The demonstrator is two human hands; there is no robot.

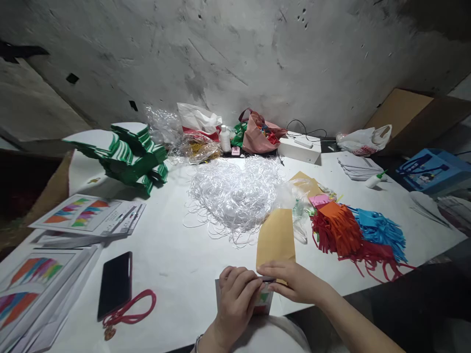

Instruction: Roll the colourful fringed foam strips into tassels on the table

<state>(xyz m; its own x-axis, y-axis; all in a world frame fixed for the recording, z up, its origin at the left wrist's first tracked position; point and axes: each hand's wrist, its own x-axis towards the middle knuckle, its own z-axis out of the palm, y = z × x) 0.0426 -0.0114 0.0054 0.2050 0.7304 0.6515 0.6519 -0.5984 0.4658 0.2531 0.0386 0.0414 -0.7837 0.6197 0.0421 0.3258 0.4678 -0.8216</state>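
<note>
Near the table's front edge, my left hand (236, 300) lies over a printed sheet of paper (262, 310) with its fingers curled and pressed together on it. My right hand (294, 280) pinches the same sheet at its upper right, where a dark edge shows between thumb and fingers. The sheet looks folded, though most of it is hidden under my hands; a bit of green and red print is visible. Just beyond, a tan paper envelope (275, 236) lies flat, its lower end partly behind my right fingers.
A heap of white cords (237, 193) fills the middle. Left are green-edged cutouts (134, 164), printed sheets (86, 215) and a phone (115, 284) with red strap. Right are orange fringed pieces (340, 228), blue ones (382, 230) and a glue bottle (374, 181). Bags (257, 135) line the wall.
</note>
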